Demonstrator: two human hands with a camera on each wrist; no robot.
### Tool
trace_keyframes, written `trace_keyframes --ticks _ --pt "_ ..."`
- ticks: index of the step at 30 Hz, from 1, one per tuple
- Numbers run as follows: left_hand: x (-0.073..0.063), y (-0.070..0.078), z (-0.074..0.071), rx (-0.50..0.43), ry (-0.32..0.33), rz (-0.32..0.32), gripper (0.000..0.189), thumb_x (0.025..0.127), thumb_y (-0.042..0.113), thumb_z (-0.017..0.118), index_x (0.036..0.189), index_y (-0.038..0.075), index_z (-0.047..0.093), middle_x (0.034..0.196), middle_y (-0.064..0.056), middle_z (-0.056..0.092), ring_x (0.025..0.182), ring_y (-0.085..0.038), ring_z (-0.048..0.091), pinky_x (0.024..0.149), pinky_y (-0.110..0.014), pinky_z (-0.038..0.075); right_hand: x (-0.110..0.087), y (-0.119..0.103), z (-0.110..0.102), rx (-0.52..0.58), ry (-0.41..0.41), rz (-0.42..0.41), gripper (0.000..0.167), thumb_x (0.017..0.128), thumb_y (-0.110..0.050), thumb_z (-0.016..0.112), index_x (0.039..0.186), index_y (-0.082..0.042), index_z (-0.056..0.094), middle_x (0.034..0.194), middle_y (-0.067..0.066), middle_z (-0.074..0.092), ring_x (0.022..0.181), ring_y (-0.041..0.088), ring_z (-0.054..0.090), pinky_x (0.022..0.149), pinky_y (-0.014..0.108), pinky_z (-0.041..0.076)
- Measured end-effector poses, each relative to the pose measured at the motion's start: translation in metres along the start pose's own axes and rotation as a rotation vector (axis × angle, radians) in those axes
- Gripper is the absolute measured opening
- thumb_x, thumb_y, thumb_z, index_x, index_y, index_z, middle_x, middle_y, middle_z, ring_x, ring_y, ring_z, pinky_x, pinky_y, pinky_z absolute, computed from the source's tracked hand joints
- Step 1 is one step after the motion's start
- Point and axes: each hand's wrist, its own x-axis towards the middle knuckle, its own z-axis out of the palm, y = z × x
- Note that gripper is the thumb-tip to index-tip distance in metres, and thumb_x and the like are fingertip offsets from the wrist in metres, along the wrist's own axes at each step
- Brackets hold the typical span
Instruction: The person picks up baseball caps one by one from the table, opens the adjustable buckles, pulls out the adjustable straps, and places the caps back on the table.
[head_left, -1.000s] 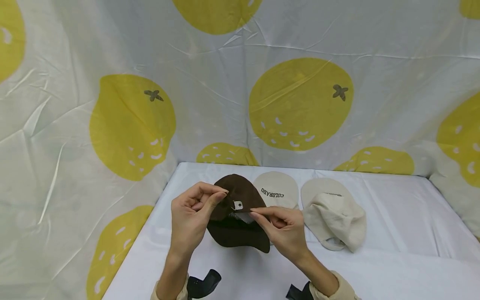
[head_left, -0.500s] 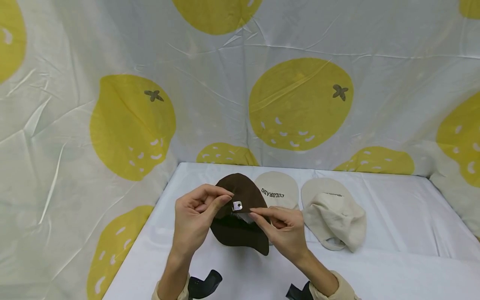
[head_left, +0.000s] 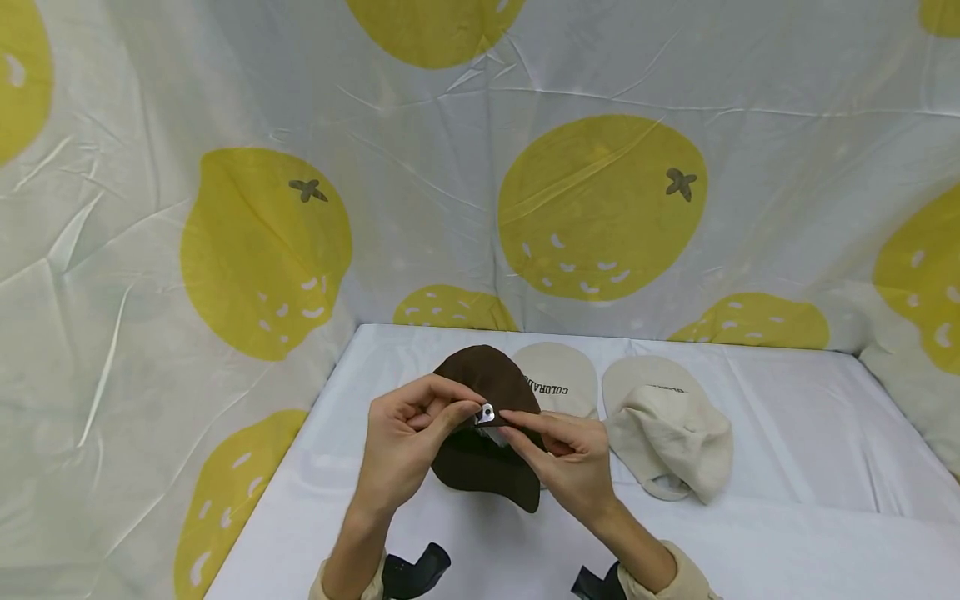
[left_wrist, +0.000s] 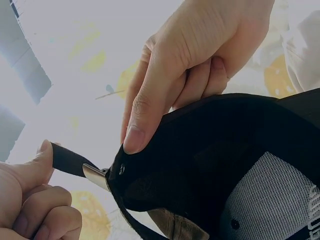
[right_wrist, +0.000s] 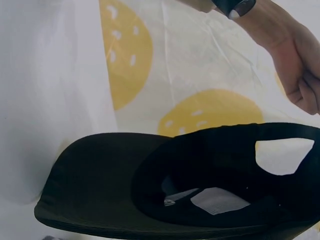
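Both hands work at the back of a dark brown baseball cap (head_left: pixel 483 375), its brim pointing toward me. My left hand (head_left: pixel 408 429) pinches the end of the narrow back strap (left_wrist: pixel 67 160), fingertips right beside a shiny metal clasp (head_left: pixel 487 412). My right hand (head_left: pixel 566 450) pinches the cap's edge just right of the clasp. In the left wrist view the strap runs from the left fingers to the clasp at the cap's edge. A pale mesh panel (left_wrist: pixel 270 195) shows inside the cap. The right wrist view shows brim and inside, with the right hand out of frame.
On the white-covered table (head_left: pixel 795 467), a beige cap with COLORADO lettering (head_left: pixel 558 379) lies partly behind the brown cap. Right of it lies another beige cap (head_left: pixel 671 429), its crown crumpled. A lemon-print cloth (head_left: pixel 420 200) hangs behind and at the sides.
My left hand has moved right, its fingertips closing in on the clasp and my right hand. The brown cap has shifted slightly right. The right hand stays nearly still.
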Motion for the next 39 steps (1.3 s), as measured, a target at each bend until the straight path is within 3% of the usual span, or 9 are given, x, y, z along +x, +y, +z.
trace_keyframes --ticks 4,7,11,17,26,31,33,35,39 --pt "-0.0002 -0.0002 0.0008 -0.018 -0.011 0.003 0.005 0.092 -0.007 0.071 0.095 -0.004 0.073 0.065 -0.012 0.064 0.051 -0.014 0.022 0.053 -0.019 0.039 0.0007 0.0009 -0.0005 0.020 0.001 -0.031 0.018 0.083 0.002 0.084 0.101 0.002 0.081 0.053 -0.006 0.046 0.050 0.002 0.022 0.044 0.014 0.017" --pt "0.0000 0.0003 0.0016 -0.031 -0.017 0.006 0.005 0.092 -0.006 0.071 0.095 -0.004 0.074 0.074 -0.020 0.070 0.050 -0.014 0.025 0.058 -0.016 0.044 0.0016 0.0017 -0.0007 0.050 -0.014 -0.059 0.018 0.084 0.003 0.083 0.101 0.003 0.081 0.057 0.000 0.058 0.050 0.002 0.025 0.044 0.014 0.019" --pt "-0.0003 0.0014 0.0028 -0.033 -0.026 0.014 0.005 0.091 -0.007 0.072 0.094 -0.004 0.074 0.061 -0.010 0.060 0.050 -0.013 0.020 0.049 -0.023 0.031 0.0031 0.0029 -0.0010 0.077 -0.039 -0.100 0.018 0.084 0.004 0.082 0.101 0.005 0.080 0.068 0.012 0.071 0.051 0.002 0.030 0.044 0.013 0.022" --pt "-0.0012 0.0036 0.0036 -0.019 -0.029 0.013 0.007 0.090 -0.009 0.072 0.093 -0.003 0.074 0.050 0.000 0.041 0.049 -0.013 0.016 0.046 -0.029 0.022 0.0053 0.0036 -0.0015 0.088 -0.050 -0.161 0.015 0.086 0.002 0.080 0.101 0.006 0.080 0.070 0.014 0.072 0.051 0.002 0.034 0.045 0.012 0.025" --pt "-0.0021 0.0055 0.0038 -0.017 -0.028 0.032 0.007 0.089 -0.009 0.072 0.092 -0.003 0.074 0.052 0.000 0.046 0.050 -0.013 0.018 0.046 -0.029 0.022 0.0056 0.0027 -0.0016 0.068 -0.027 -0.215 0.012 0.088 0.001 0.079 0.099 0.007 0.080 0.067 0.013 0.071 0.051 0.002 0.032 0.045 0.012 0.023" --pt "-0.0012 0.0046 0.0027 -0.019 -0.018 0.054 0.007 0.089 -0.009 0.073 0.093 -0.004 0.075 0.064 -0.011 0.064 0.052 -0.013 0.030 0.050 -0.023 0.036 0.0052 0.0027 -0.0019 0.071 -0.020 -0.212 0.011 0.087 0.004 0.079 0.098 0.007 0.080 0.069 0.015 0.072 0.051 0.002 0.032 0.045 0.013 0.022" --pt "-0.0008 0.0041 0.0021 -0.008 -0.003 0.061 0.008 0.089 -0.009 0.073 0.094 -0.004 0.075 0.064 -0.012 0.064 0.052 -0.013 0.032 0.052 -0.022 0.039 0.0050 0.0027 -0.0020 0.074 -0.018 -0.207 0.011 0.087 0.004 0.079 0.098 0.007 0.080 0.069 0.016 0.072 0.051 0.002 0.032 0.045 0.013 0.022" --pt "-0.0002 0.0036 0.0016 0.006 0.017 0.062 0.009 0.089 -0.010 0.073 0.094 -0.003 0.076 0.060 -0.011 0.061 0.052 -0.012 0.029 0.051 -0.023 0.038 0.0048 0.0027 -0.0020 0.080 -0.015 -0.201 0.011 0.087 0.005 0.079 0.098 0.007 0.080 0.068 0.015 0.071 0.051 0.002 0.032 0.045 0.013 0.023" --pt "0.0008 0.0024 0.0010 0.030 0.068 0.071 0.012 0.087 -0.012 0.073 0.094 -0.003 0.077 0.056 -0.010 0.058 0.049 -0.011 0.018 0.044 -0.026 0.025 0.0046 0.0029 -0.0021 0.086 -0.006 -0.179 0.011 0.088 0.002 0.079 0.098 0.007 0.080 0.062 0.010 0.068 0.050 0.002 0.030 0.045 0.013 0.023"
